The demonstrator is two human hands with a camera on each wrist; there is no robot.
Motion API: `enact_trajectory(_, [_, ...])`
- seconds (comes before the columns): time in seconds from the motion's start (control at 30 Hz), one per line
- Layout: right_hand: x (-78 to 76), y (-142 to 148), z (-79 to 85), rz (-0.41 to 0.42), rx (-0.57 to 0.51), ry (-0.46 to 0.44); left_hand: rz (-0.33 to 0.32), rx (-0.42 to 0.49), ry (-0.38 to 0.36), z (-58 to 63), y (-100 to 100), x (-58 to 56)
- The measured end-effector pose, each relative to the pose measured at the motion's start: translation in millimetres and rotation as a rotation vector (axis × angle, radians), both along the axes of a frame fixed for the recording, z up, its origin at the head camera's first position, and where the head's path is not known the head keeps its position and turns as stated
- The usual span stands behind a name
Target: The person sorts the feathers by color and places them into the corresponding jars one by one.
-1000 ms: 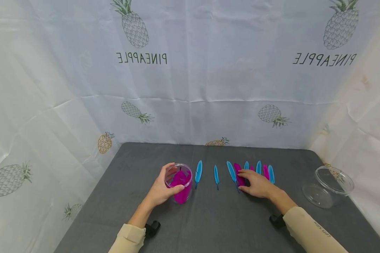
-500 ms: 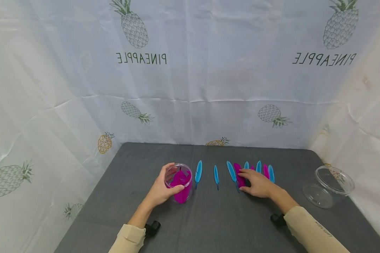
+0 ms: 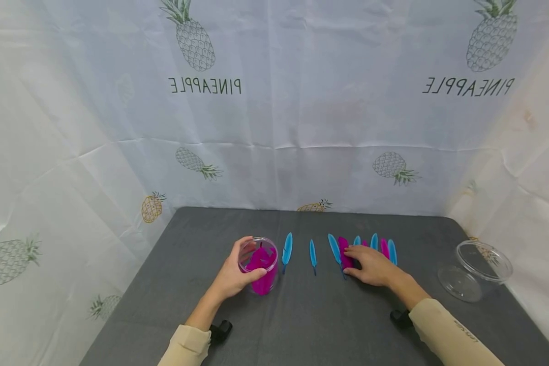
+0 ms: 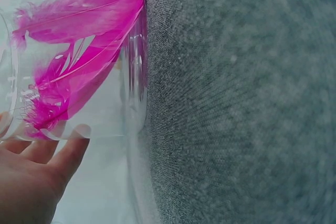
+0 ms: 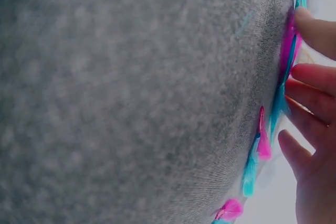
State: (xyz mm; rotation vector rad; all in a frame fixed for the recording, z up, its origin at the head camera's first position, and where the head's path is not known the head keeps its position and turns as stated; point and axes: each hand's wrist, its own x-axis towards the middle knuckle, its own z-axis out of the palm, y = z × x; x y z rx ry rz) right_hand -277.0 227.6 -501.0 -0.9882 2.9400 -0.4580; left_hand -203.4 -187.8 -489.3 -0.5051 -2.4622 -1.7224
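My left hand (image 3: 231, 277) grips a clear round jar (image 4: 105, 111), thumb on the near side and fingers curled behind. Inside it several magenta feathers (image 4: 86, 17) lean against the wall. To the right, my right hand (image 3: 372, 267) rests palm down, thumb and fingers spread apart, its tips touching a magenta feather (image 3: 343, 245) on the table. A blue feather (image 3: 334, 248) lies along that one's left side. Two more blue feathers, a large one (image 3: 287, 250) and a small one (image 3: 312, 254), lie between the hands. The palm hides part of the row beyond it.
Beyond the right hand lie more blue and magenta feathers (image 3: 385, 248) in a row. A second clear jar (image 3: 494, 278) stands at the right of the dark grey table (image 3: 293, 330). White pineapple-print cloth (image 3: 329, 117) hangs behind and at both sides.
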Motion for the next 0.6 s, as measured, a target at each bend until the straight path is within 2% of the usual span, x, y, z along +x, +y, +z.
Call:
enact_trajectory(0.2, [1.6, -1.2, -0.4, -0.006, -0.036, 0.052, 0.01, -0.006, -0.017, -0.8, 0.0, 0.1])
enact_trajectory(0.43, [3.6, -3.3, 0.2, -0.046, -0.151, 0.07, 0.004, 0.0, -0.019, 0.1, -0.7, 0.9])
enact_trajectory(0.6, [4.0, -8.4, 4.1, -0.049, -0.237, 0.143, 0.005, -0.006, -0.018, 0.1, -1.0, 0.7])
